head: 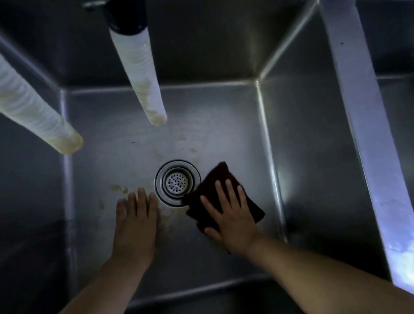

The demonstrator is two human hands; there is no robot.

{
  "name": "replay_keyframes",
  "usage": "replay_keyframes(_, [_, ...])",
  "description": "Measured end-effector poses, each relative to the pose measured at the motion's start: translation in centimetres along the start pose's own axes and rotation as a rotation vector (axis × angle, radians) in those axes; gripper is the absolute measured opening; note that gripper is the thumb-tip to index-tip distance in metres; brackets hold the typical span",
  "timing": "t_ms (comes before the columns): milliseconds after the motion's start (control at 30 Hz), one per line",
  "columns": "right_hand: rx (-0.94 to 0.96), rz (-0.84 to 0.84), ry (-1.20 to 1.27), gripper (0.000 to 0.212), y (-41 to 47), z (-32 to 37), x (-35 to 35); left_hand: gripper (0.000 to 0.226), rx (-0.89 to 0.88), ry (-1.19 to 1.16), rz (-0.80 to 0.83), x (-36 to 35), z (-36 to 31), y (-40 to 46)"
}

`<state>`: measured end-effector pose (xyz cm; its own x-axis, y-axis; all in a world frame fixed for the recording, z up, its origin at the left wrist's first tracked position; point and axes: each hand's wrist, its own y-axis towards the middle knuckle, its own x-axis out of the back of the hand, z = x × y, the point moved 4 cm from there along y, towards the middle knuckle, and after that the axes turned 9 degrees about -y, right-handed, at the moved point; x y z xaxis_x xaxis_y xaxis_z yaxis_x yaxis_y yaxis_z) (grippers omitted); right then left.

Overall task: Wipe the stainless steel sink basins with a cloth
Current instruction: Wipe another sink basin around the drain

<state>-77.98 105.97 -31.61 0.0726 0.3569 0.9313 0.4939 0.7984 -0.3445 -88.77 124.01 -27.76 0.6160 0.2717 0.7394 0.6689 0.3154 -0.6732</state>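
Two bare forearms reach in over the near rim, nearest to view.

Stainless steel sink basin: deep, square, dull grey. Brownish stains mark its floor near the drain and toward the near left corner.

Second basin: right of a steel divider, only partly in view.

Left corrugated hose: pale, thick, yellowed at its open end, hanging slantwise over the basin's left edge.

Middle corrugated hose: pale, thinner, fitted to a dark collar at the far edge, its stained end hanging above the basin floor.

Right hand: flat on the cloth, fingers straight and spread, pressing it down.

Left hand: flat on the bare basin floor just left of the drain, fingers straight and close together, holding nothing.

Dark maroon cloth: folded, lying on the basin floor under the right hand, its far corner touching the right edge of the drain ring.

Drain strainer: round, perforated, ringed, set mid-floor between the two hands.
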Motion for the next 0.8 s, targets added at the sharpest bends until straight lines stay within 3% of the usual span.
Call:
replay_keyframes(267, [-0.009, -0.014, 0.034, 0.076, 5.6, -3.2, 1.2, 0.091, -0.016, -0.002, 0.013, 0.3, -0.3, 0.5])
replay_keyframes(600, [-0.196, -0.097, 0.069, 0.072, 18.5, -9.3, 4.8, 0.115, -0.025, -0.010, 0.071, -0.6, -0.1, 1.4])
replay_keyframes(800, [-0.279, -0.112, 0.087, 0.070, 20.3, -9.0, 5.2, 0.120, -0.031, 0.005, 0.085, -0.7, -0.4, 1.2])
